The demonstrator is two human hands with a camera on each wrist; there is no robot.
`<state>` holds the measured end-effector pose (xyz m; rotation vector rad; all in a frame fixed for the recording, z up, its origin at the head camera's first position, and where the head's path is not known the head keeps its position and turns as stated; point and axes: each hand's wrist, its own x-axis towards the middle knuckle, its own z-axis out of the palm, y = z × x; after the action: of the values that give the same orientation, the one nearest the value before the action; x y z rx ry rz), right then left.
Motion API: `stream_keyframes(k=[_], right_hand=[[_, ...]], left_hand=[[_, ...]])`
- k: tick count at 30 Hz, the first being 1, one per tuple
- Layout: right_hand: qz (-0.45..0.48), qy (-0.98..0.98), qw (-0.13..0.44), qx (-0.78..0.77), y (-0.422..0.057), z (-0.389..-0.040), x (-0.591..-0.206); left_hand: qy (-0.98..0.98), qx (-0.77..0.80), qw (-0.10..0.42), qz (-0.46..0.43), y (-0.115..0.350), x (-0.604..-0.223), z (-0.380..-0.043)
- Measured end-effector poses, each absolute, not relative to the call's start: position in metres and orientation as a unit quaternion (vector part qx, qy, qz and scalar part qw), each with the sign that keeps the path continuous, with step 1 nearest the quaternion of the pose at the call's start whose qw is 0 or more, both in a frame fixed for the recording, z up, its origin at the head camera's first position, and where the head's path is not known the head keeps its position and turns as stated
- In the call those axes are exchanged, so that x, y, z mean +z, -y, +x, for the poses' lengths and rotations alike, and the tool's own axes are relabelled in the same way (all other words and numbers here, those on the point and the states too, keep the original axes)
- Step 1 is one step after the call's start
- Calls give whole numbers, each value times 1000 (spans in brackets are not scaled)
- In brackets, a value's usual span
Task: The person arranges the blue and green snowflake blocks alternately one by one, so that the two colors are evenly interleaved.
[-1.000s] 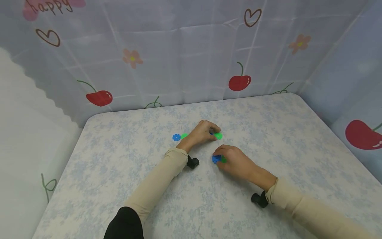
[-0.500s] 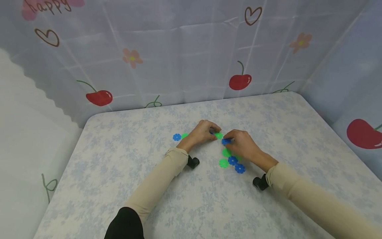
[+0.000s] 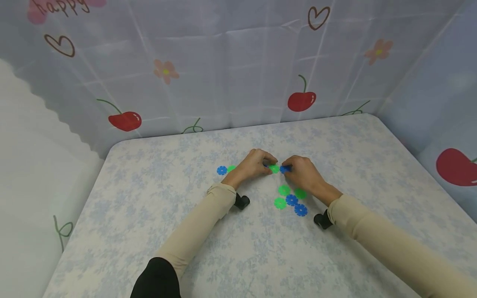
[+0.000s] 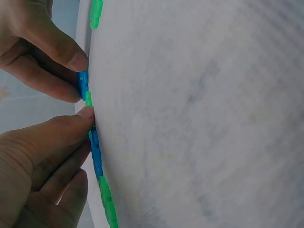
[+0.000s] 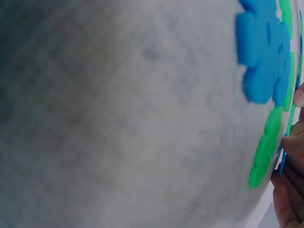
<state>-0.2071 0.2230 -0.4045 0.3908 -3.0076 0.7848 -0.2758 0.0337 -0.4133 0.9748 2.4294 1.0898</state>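
Note:
Flat plastic snowflake discs, blue and green by turns, lie in a row on the table. Its left end shows a blue disc (image 3: 221, 170) and a green one (image 3: 231, 168); my left hand (image 3: 251, 166) covers the middle. That hand pinches the green disc (image 4: 89, 98) at the right end, beside a blue disc (image 4: 96, 152). My right hand (image 3: 303, 174) pinches another blue disc (image 3: 285, 169) between thumb and fingers. In the left wrist view this blue disc (image 4: 82, 85) stands right at the green one's edge; whether they interlock I cannot tell.
Nearer me lie several loose discs, among them a green disc (image 3: 280, 203) and a blue disc (image 3: 301, 210). In the right wrist view a blue disc (image 5: 261, 52) looms close. The patterned tablecloth (image 3: 149, 207) reaches a printed curtain (image 3: 223, 82) behind.
My right hand has picked up a blue disc from the loose group and carried it away from me to the row's right end. The left hand has stayed in place.

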Motion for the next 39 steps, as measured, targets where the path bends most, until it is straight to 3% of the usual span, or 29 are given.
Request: stream_keyframes(k=[39], right_hand=[[67,967,-17,245,-219,-207,-400]], left_hand=[[-854,366,151,338,-35,-410,-273]])
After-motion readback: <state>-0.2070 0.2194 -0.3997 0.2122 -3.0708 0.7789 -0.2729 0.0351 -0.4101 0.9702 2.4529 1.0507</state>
